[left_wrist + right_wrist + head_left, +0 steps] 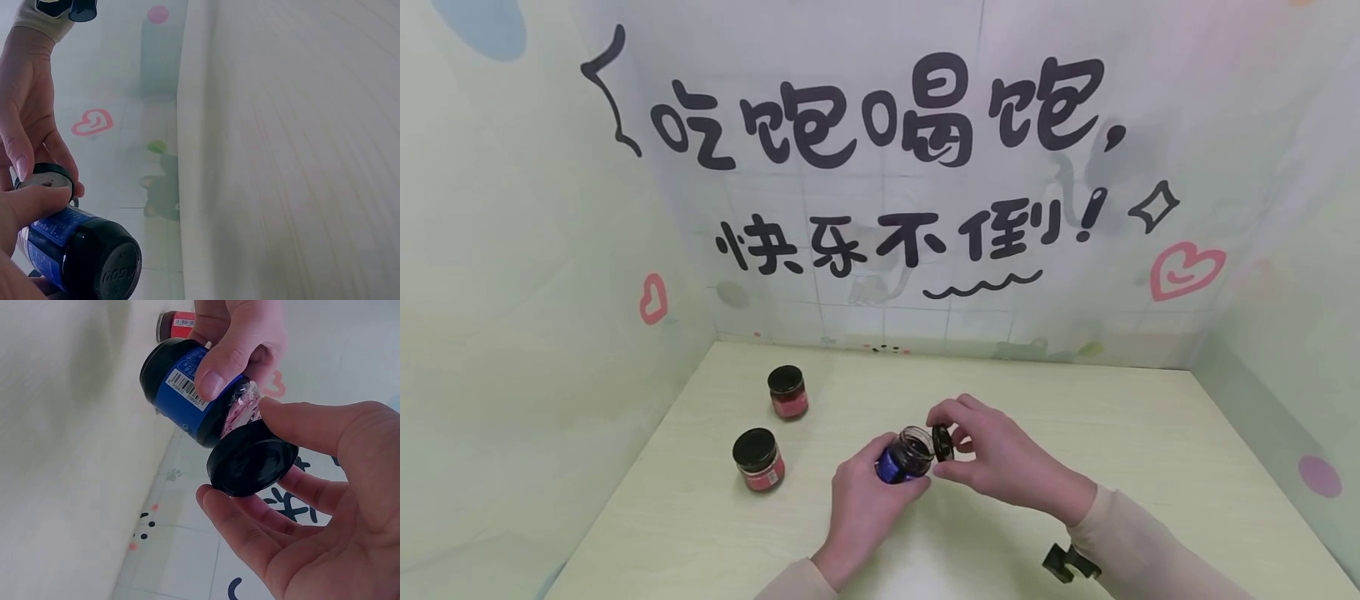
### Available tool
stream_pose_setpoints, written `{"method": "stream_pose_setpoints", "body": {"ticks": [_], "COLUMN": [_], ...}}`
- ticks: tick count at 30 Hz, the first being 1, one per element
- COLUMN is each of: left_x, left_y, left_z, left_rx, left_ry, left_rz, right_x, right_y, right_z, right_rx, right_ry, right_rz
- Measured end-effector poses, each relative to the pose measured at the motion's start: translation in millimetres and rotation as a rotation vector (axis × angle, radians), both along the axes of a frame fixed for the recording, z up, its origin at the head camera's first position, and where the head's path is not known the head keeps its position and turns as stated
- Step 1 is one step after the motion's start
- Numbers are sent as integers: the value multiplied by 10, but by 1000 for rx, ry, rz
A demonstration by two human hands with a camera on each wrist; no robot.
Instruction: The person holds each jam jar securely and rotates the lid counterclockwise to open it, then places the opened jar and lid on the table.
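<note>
My left hand point(872, 500) grips a glass jar point(181, 394) of dark contents with a blue label and barcode. The jar is held tilted above the table, its clear mouth point(917, 440) uncovered and leaning toward the right hand. Between the thumb and fingers of my right hand point(1000, 454) is a black round lid point(253, 459), held on edge right beside the jar's mouth. In the left wrist view the jar's dark base point(119, 269) faces the camera, and the lid point(47, 175) shows beyond the left thumb.
Two jars with black lids and red labels stand on the left of the pale table point(1075, 433): one nearer jar point(760, 462) and one farther jar point(788, 393). A printed cloth backdrop point(880, 192) encloses the back and sides.
</note>
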State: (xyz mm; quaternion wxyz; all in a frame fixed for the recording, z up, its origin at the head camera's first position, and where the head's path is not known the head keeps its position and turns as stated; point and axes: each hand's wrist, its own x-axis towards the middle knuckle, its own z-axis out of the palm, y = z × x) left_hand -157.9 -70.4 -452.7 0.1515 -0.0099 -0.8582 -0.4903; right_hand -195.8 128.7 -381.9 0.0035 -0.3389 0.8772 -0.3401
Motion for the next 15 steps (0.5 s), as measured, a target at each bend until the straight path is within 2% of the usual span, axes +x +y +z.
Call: {"method": "stream_pose_setpoints", "body": {"ticks": [8,15], "left_x": [-69,-139], "left_y": [-17,-58], "left_z": [-11,-15], "left_rx": [3,36], "left_ry": [-38,-24], "left_rz": [54,67], "right_x": [-14,-3], "right_y": [99,207], "right_z": [-69,-157], "right_rx": [31,88], "right_ry": [-4,-2], "right_rz": [-54,-122]}}
